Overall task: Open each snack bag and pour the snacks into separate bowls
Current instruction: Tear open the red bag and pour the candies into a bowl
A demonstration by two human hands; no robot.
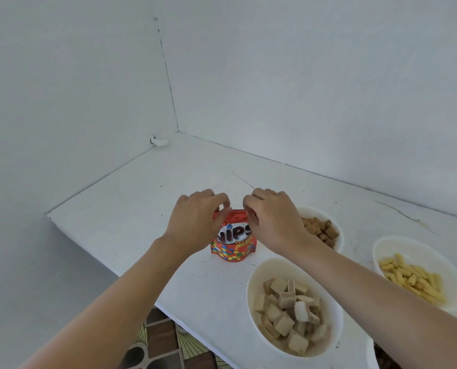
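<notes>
A red bag (232,243) bears white "NIPS" lettering outlined in dark brown over a print of red, yellow, blue, green and orange candies. Counter (147,209) and walls (302,75) are white. Right of the bag, white bowls (325,213) hold brown squares (316,228), yellow sticks (411,280) and beige cubes (288,312). Below the bag, floor tiles (160,339) show a geometric brown, cream and black pattern.

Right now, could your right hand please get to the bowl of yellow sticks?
Probably yes: the bowl sits open just beside that forearm, nothing between them. But the right hand pinches the top of the red snack bag, so it must let go first.
</notes>
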